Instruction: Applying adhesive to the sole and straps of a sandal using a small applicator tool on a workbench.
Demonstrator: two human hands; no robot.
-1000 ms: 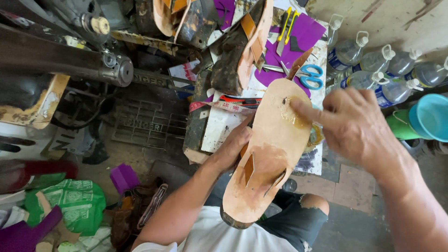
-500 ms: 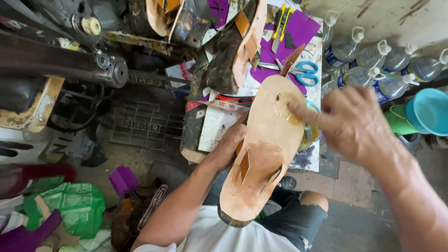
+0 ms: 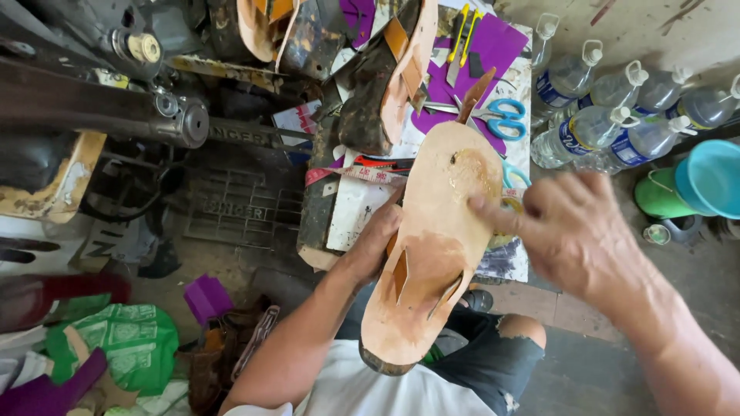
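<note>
The left hand [image 3: 378,243] grips the tan sandal sole [image 3: 432,246] at its nine-o'clock edge; the right hand [image 3: 570,231], fingers loosely spread, presses its upper face, seemingly gripping nothing. It looks light, flexible; best held mid-edge.

Tan leather sandal sole [image 3: 432,246], long oval, bare top face up toward the camera. Toe end points away, over the cluttered bench; heel end sits near the person's lap, with a dark layered edge showing there. Held up at a slight tilt, not lying flat on anything. Two slanted strap slots cut in the heel half, with brown strap ends showing in them. Small dark hole near the toe. Surface patchy: paler at the toe, darker orange-brown stain around the slots. Left edge gripped, toe area touched from the right.
</note>
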